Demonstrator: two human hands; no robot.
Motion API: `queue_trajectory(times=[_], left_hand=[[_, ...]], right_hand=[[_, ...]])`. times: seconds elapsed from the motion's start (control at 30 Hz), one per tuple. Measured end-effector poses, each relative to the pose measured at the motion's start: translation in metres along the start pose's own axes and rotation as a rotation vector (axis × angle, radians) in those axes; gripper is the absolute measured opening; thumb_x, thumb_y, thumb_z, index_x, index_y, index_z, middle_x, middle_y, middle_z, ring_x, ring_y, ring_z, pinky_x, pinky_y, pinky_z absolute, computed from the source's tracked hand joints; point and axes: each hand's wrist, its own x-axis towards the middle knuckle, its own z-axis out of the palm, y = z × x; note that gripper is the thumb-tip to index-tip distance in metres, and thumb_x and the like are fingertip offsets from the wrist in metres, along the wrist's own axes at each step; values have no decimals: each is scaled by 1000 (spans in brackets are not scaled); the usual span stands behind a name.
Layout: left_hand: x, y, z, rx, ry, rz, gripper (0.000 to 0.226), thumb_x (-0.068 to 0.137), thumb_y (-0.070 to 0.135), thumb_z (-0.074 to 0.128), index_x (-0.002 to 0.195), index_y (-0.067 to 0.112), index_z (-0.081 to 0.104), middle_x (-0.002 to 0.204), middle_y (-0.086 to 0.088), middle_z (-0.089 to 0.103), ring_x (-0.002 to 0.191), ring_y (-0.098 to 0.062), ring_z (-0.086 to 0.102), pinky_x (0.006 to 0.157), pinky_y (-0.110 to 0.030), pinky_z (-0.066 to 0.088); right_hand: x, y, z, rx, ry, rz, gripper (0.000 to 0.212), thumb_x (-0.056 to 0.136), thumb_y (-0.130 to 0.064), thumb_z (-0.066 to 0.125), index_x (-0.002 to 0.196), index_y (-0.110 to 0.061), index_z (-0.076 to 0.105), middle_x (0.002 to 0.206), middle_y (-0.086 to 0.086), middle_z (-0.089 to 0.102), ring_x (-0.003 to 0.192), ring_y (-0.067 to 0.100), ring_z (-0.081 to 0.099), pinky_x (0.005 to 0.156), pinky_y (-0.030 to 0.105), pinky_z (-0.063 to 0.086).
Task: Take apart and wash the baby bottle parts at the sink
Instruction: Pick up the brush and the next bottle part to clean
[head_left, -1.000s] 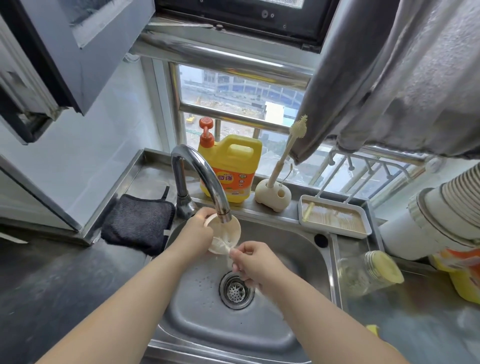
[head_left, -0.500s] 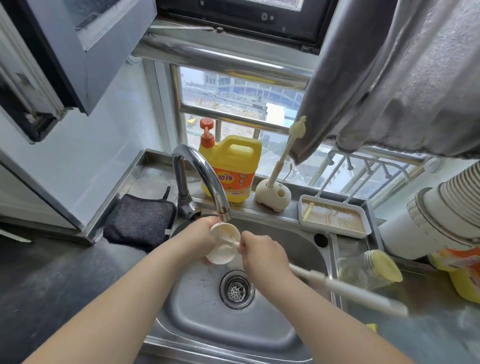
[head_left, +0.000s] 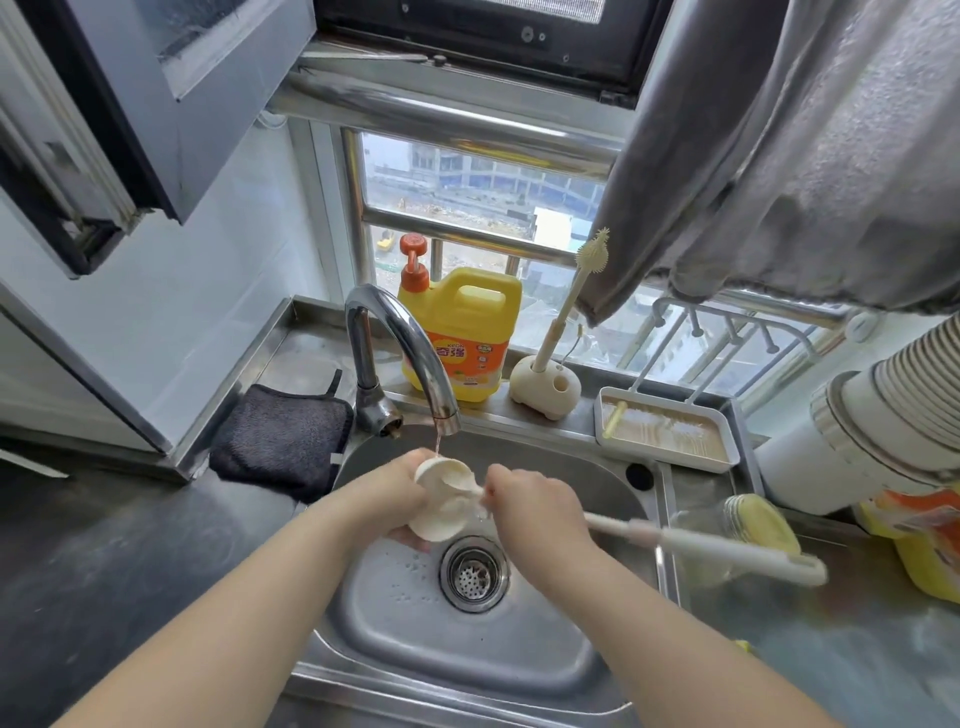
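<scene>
Baby-bottle cap (head_left: 441, 501), a cream cup-shaped part, is held over the steel sink (head_left: 467, 639) directly above the left side of the drain strainer (head_left: 474, 574), beneath the spout of the curved chrome faucet (head_left: 402, 338), from which a thin stream of water falls onto its rim. Both forearms reach in from the near edge of the sink and converge over the basin. The person's left hand (head_left: 387, 499) wraps the cap from behind and beneath, fingers curled round its wall, the opening turned toward the right. The right hand (head_left: 535, 506) grips a long white bottle brush (head_left: 696, 543) close to its head, which is pushed inside the cap; the handle slants away to the right, over the sink's right rim and above the wet surface (head_left: 831, 649). A clear baby bottle (head_left: 727, 525) with a yellow end lies on its side on that surface just beyond the rim, under the brush handle. Along the back ledge stand a yellow detergent jug (head_left: 467, 332) with an orange pump, a cream brush holder (head_left: 545, 387) with a slim brush upright in it, and a white drying tray (head_left: 667, 434), all close behind the hands. A dark cloth (head_left: 280, 441) lies left of the faucet base. Grey fabric (head_left: 779, 156) hangs overhead at the right, and a white ribbed duct (head_left: 883, 421) crowds the right corner. The near half of the basin and the dark surface on the left lie open.
</scene>
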Motion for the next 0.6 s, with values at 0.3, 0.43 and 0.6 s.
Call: queue_trajectory(times=[0.3,0.43,0.6], left_hand=[[8,5,-3,166,126,131,44,87,-4,43,120,24,44,105,-9,56,86,-19,56,54,-25,51],[18,-7,0,34,281,228,58,82,-10,37,128,24,47,117,-9,58,96,-20,57,69,-27,52],[25,-9,1,-1,283,254,61,81,-15,33,123,22,57,117,-9,62,102,-23,58,66,-25,50]], right_hand=[[-8,4,-1,311,-102,232,10,87,-27,62,83,-20,57,77,0,63,69,22,58,56,27,35],[-10,-5,2,1074,-395,586,19,95,-21,55,78,-15,54,60,-1,56,42,8,38,37,15,26],[-9,-5,-5,1140,-482,623,16,96,-22,54,84,-14,54,63,1,57,42,10,38,37,15,23]])
